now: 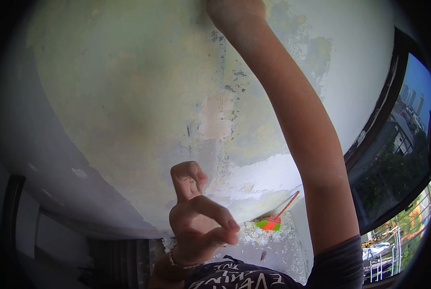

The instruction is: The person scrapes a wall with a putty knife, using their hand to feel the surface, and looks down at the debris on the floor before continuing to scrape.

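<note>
My left hand (196, 216) is raised in front of my chest, apart from the wall. Its thumb and index finger bend into a ring with their tips together, and the other fingers are curled. Nothing shows between them. A beaded bracelet (181, 262) circles that wrist. My right arm reaches up to the wall (143, 101), and my right hand (237, 12) is at the top edge of the view. Its fingers are cut off, so what it touches or holds is hidden. Around it the wall has peeling paint, greenish stains and a pinkish patch (215, 118).
A broom (272, 222) with green and orange bristles leans in the corner below. Paint flakes litter the floor (278, 250). At the right is a dark-framed window (394, 144) with buildings and trees outside, and a white rack (384, 260) below it.
</note>
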A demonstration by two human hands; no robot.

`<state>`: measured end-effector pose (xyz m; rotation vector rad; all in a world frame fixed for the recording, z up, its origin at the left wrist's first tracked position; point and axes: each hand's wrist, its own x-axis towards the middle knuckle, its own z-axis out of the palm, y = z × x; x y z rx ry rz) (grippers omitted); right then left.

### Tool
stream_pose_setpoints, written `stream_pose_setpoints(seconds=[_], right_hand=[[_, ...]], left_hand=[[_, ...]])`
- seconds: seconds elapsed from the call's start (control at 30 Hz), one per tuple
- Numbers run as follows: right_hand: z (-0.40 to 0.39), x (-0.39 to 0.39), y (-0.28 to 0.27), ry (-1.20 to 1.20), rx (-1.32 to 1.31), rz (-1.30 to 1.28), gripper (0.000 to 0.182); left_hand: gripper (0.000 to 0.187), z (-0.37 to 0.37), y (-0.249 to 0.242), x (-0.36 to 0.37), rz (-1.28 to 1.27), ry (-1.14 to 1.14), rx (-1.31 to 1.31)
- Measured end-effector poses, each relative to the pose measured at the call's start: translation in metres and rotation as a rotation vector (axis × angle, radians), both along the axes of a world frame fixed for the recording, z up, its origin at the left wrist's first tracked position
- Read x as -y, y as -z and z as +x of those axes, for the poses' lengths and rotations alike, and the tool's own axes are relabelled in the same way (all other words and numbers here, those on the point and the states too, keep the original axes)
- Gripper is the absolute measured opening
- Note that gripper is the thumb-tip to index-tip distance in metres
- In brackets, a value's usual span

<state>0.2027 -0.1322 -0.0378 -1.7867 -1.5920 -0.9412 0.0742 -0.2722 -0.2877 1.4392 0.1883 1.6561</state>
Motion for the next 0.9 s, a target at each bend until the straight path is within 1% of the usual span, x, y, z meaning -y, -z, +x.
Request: stream_pose_setpoints(seconds=[0.1,0.17,0.3,0.43,0.47,0.53,0.6,0.67,0.7,0.77,0.83,0.9], right_hand=[[0.001,0.000,-0.002,0.007,-0.018,-0.017,0.059],[0.002,-0.001,0.000,-0.003,0.003,-0.001,0.059],[0.004,0.001,0.002,0.000,0.046,0.007,0.061],[0.002,0.000,0.005,0.025,0.039,0.014,0.062],[0.003,-0.002,0.004,0.021,0.044,0.016,0.062],[0.004,-0.006,0.004,0.023,0.045,0.013,0.062],[0.004,-0.008,0.004,0.035,0.038,0.004,0.062],[0.003,-0.004,0.004,0.031,0.038,0.004,0.062],[0.002,-0.002,0.005,0.029,0.038,0.005,0.062],[0.000,0.005,0.016,0.032,0.089,0.095,0.062],[0.000,0.005,0.017,0.034,0.094,0.099,0.062],[0.000,0.001,0.007,0.035,0.053,0.020,0.062]], left_hand=[[0.036,-0.002,0.002,0.016,0.044,-0.047,0.078],[0.036,-0.013,-0.007,0.026,0.116,-0.029,0.127],[0.013,-0.051,-0.024,0.030,0.369,0.116,0.082],[0.014,-0.052,-0.026,0.035,0.438,0.047,0.087],[0.015,-0.051,-0.026,0.038,0.424,0.023,0.087],[0.019,-0.038,-0.034,0.048,0.217,-0.082,0.223],[0.033,-0.020,-0.050,0.063,-0.174,-0.240,0.488],[0.030,-0.021,-0.050,0.063,-0.200,-0.265,0.500],[0.029,-0.023,-0.048,0.063,-0.189,-0.263,0.487],[0.026,-0.031,-0.044,0.058,-0.062,-0.194,0.393],[0.024,-0.041,-0.037,0.051,0.144,-0.087,0.236],[0.021,-0.048,-0.035,0.047,0.299,-0.031,0.105]])
